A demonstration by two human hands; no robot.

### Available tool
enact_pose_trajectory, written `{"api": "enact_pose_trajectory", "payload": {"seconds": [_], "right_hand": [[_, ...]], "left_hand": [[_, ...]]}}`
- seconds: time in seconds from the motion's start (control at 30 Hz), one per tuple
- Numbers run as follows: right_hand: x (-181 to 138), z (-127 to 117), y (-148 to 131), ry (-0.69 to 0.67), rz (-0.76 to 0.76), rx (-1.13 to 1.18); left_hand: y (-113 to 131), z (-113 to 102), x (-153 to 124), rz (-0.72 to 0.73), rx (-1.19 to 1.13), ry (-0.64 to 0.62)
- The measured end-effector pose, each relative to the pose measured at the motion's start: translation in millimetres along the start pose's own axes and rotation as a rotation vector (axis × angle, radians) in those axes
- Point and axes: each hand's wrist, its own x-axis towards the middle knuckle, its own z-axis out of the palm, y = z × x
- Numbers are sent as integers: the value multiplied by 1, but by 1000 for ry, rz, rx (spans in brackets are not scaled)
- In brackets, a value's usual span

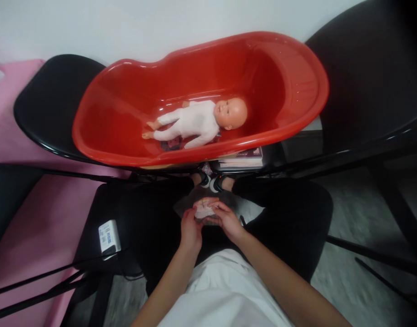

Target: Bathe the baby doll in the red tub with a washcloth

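Note:
A baby doll in a white suit lies on its back inside a red plastic baby tub, head to the right. The tub rests across black chairs in front of me. Down in my lap, my left hand and my right hand meet over my black trousers. Both pinch a small pale pink folded cloth between their fingers. The hands are well below the tub and apart from it.
A black chair stands under the tub's left end and another at the right. A pink cloth covers the left. Books lie under the tub. A small white device rests by my left thigh.

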Motion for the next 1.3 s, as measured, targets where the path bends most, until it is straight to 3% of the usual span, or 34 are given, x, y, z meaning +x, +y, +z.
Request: {"api": "enact_pose_trajectory", "payload": {"seconds": [0.47,0.83,1.13,1.3], "right_hand": [[0,2,-5,26,4,253],[8,0,1,141,-85,-247],[5,0,-5,144,-62,-70],[7,1,-5,132,-85,-123]], "left_hand": [[-9,-10,-4,-56,-89,-11],[10,-1,-9,122,-64,-15],[9,-11,3,89,-83,24],[11,-10,6,78,-113,12]]}}
